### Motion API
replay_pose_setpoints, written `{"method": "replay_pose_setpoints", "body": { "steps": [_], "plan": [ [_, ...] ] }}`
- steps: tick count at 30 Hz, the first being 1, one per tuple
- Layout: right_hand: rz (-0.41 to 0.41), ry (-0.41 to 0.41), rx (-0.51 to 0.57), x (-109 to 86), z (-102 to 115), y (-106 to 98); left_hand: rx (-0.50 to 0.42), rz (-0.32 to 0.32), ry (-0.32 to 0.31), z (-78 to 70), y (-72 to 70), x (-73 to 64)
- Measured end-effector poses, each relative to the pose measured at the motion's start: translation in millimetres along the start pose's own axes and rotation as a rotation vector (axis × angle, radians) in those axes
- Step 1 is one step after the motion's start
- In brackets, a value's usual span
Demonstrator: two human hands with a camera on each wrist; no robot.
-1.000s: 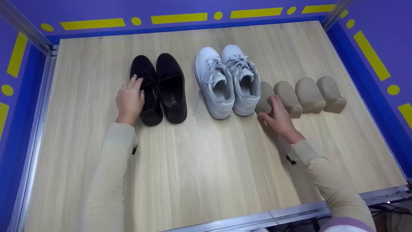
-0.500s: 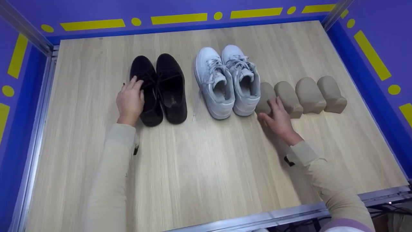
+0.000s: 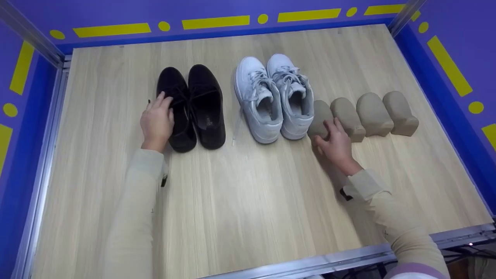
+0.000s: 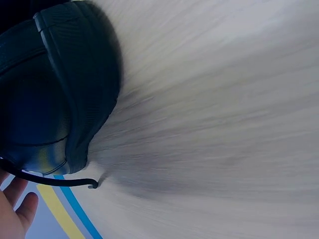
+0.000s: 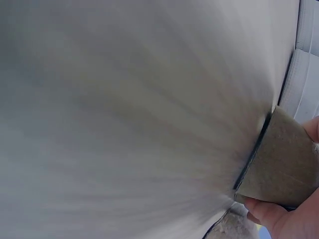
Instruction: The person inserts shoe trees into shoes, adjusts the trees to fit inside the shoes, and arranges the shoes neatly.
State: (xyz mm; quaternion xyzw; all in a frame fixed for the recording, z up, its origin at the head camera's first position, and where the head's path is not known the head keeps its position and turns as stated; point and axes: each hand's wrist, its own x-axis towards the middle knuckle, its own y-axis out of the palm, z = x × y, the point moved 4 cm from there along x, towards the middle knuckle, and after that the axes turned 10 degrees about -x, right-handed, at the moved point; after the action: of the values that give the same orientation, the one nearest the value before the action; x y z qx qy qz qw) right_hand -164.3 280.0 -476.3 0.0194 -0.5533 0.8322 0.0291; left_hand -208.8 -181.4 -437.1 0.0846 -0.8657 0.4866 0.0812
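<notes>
A pair of black lace-up shoes stands left of centre in the head view. My left hand (image 3: 157,124) lies along the outer side of the left black shoe (image 3: 183,142), fingers relaxed and reaching forward. The left wrist view shows that shoe's heel (image 4: 92,74) and a dark lace (image 4: 60,181) hanging near the fingertips. At right, my right hand (image 3: 338,145) holds the leftmost tan toe-shaped shoe insert (image 3: 321,112) between thumb and fingers. In the right wrist view, thumb and finger sit on opposite sides of the insert's blunt end (image 5: 281,159).
White sneakers (image 3: 267,128) stand side by side at the middle, directly left of the held insert, one loose lace (image 3: 235,135) on the wooden board. Several more inserts (image 3: 374,114) line up rightward. Purple-blue walls (image 3: 217,7) enclose the back and sides; a metal rail (image 3: 302,267) edges the front.
The right hand has shifted very slightly, its thumb a little closer to the fingers at the insert. The left hand, shoes and other inserts stay in place.
</notes>
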Motion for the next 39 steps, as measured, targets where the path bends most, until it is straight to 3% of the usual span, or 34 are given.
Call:
{"method": "replay_pose_setpoints", "body": {
  "steps": [13, 25, 39],
  "plan": [
    [-0.089, -0.028, 0.008, -0.8, 7.3, -18.4, 0.02, 0.009, 0.007, -1.0, -0.2, 2.6],
    [-0.19, -0.034, -0.005, 1.9, 11.6, -41.9, 0.022, -0.063, 0.078, -1.4, -3.8, 6.0],
    [-0.186, -0.046, 0.012, 10.8, 26.0, -66.5, 0.052, -0.077, 0.07, -1.0, -11.4, 13.0]
  ]
}}
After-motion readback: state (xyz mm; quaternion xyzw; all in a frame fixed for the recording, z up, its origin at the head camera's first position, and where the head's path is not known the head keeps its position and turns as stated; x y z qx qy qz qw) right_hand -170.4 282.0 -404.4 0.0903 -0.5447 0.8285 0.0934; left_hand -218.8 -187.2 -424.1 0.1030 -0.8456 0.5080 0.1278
